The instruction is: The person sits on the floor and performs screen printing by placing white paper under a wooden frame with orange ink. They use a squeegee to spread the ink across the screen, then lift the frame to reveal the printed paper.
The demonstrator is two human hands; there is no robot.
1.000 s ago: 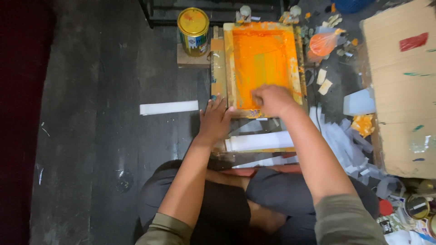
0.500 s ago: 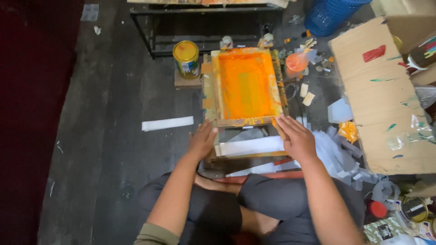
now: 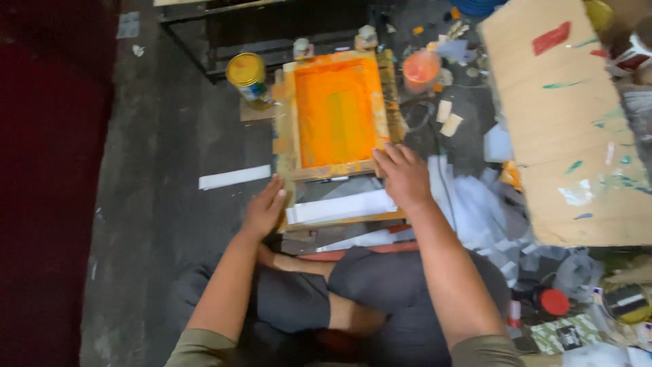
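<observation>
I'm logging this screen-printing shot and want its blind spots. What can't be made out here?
Head view:
- Strip under the frame: print hidden by the frame.
- Left hand: grip unclear, fingers at the frame's corner.
- Can: label too small.
- Cardboard: cut off at the right edge.

My right hand (image 3: 406, 178) is off the orange mesh of the screen frame (image 3: 334, 115) now and rests at its near right corner. My left hand (image 3: 263, 211) sits lower, beside the white strip (image 3: 341, 206).

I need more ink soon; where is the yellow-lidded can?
The yellow-lidded can stands on the floor at upper left of the head view, just left of the orange screen frame's far corner.
</observation>
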